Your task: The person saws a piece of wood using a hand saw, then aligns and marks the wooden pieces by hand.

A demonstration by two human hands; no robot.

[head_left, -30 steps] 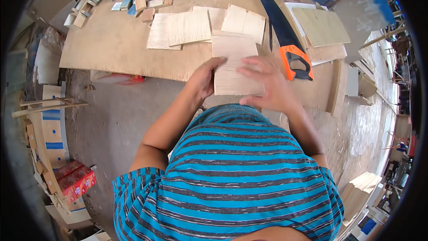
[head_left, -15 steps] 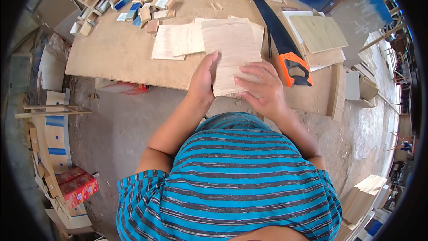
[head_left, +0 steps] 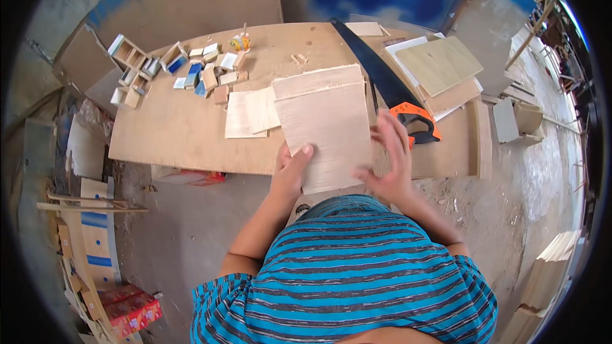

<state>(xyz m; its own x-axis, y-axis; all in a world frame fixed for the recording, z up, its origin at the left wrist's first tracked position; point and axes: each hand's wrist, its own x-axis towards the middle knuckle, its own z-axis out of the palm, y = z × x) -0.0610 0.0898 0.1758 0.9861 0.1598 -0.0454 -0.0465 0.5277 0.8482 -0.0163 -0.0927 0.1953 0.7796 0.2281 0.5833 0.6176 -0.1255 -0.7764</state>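
In my left hand (head_left: pixel 292 171) is a thin plywood board (head_left: pixel 325 134), pale and rectangular, its thumb pressed on the front face near the lower left. Along the board's top runs a strip that looks like a second sheet behind it. My right hand (head_left: pixel 390 162) is beside the board's lower right edge, slightly blurred, with fingers spread and nothing in them. Whether a fingertip touches the edge I cannot tell. More pale thin boards (head_left: pixel 245 114) lie on the worktable (head_left: pixel 172 143) behind and left of the held one.
A handsaw (head_left: pixel 414 121) with an orange and black handle lies to the right. Beyond it rest stacked boards (head_left: pixel 440 64). Several small wood blocks (head_left: pixel 209 76), a yellow container (head_left: pixel 240 43) and little wooden boxes (head_left: pixel 131 57) stand at the back left. A red box (head_left: pixel 131 309) sits low left.
My right hand has come off the board's face to its right side, fingers spreading. The board has tilted more upright in my left hand. The view has shifted, showing more behind the table.
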